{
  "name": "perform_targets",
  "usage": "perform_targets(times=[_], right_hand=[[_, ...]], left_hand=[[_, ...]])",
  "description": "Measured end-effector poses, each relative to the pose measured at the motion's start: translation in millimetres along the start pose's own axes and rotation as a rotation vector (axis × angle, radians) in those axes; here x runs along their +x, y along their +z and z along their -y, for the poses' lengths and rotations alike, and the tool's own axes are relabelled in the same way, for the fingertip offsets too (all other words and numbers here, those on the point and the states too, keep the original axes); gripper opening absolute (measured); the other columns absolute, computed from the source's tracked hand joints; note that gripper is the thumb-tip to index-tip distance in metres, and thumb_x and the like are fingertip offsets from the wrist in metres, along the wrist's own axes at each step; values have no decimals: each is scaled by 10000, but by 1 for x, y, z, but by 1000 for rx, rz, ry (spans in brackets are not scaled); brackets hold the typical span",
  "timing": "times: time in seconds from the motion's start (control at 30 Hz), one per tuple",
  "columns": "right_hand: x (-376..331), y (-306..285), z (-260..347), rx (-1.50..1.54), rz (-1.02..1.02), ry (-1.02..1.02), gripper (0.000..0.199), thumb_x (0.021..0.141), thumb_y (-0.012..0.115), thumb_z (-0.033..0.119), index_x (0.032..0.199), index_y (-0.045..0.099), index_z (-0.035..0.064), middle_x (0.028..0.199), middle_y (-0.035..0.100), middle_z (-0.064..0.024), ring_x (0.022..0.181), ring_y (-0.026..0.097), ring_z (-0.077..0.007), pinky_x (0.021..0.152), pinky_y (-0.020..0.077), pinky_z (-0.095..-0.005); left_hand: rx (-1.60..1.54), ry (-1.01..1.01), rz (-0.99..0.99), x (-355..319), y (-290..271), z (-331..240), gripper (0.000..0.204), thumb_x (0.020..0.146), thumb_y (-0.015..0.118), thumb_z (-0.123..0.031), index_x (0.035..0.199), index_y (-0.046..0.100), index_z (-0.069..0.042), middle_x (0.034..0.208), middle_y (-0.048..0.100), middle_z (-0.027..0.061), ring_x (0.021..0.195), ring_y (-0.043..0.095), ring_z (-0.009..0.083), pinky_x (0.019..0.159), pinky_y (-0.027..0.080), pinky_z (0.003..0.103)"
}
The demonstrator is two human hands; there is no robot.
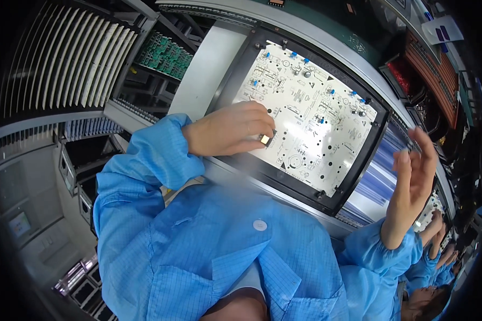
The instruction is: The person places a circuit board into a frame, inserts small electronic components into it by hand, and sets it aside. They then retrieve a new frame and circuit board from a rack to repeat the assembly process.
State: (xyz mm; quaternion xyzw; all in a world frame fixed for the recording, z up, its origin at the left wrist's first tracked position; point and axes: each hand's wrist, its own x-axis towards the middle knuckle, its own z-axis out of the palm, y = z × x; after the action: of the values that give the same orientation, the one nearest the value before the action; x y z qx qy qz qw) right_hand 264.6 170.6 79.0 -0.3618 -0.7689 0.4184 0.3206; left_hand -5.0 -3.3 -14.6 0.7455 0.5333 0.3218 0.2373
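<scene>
My left hand is closed over the left part of a white circuit board printed with black symbols. Between its fingertips is a small black component with a yellow face, just above or touching the board; which of these I cannot tell. The board lies in a black frame, with several blue and dark round components standing near its far edge. To the right of the frame my right hand is raised, fingers apart, nothing seen in it.
Metal rails run along the frame. A slotted rack and green circuit boards stand at the left. Far right are brown-orange strips and a bin of red parts. Other people's hands work at the lower right.
</scene>
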Motion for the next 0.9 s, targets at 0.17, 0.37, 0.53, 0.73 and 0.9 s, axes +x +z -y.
perform_targets(times=[0.17,0.37,0.53,0.73,0.9], right_hand=[[-41,-11,-34,87,-97,151,307,943,542,117,1232,524,15,1203,565,-76,756,501,-50,702,447,-193],[-65,-15,-60,184,-143,151,203,939,555,126,1096,616,13,1174,584,-99,747,503,-65,637,422,-200],[-74,-14,-66,256,-118,185,215,942,542,109,1118,606,6,1215,563,-112,746,503,-78,635,418,-209],[-78,-8,-62,326,-28,151,283,912,542,28,1190,558,-19,1234,544,-122,778,527,-104,635,419,-213],[-79,-6,-55,290,30,215,296,896,541,-13,1191,549,-28,1252,519,-134,853,553,-133,688,453,-239]], left_hand=[[35,-12,16,0,3,-2,279,757,725,-73,1005,602,-41,1073,599,67,1054,543,274,907,457,368],[38,-40,14,-1,5,-3,283,754,728,-60,1009,607,-48,1076,602,66,1060,543,265,903,467,359],[5,-47,0,-2,7,-2,293,750,731,-54,1013,602,-53,1083,603,66,1059,545,268,901,470,365],[44,-45,-4,-1,8,-5,309,750,733,-64,1029,600,-58,1095,604,72,1056,549,270,900,471,366],[111,-36,9,0,9,-8,255,758,727,-85,988,622,-57,1115,604,63,1062,551,264,906,468,358]])
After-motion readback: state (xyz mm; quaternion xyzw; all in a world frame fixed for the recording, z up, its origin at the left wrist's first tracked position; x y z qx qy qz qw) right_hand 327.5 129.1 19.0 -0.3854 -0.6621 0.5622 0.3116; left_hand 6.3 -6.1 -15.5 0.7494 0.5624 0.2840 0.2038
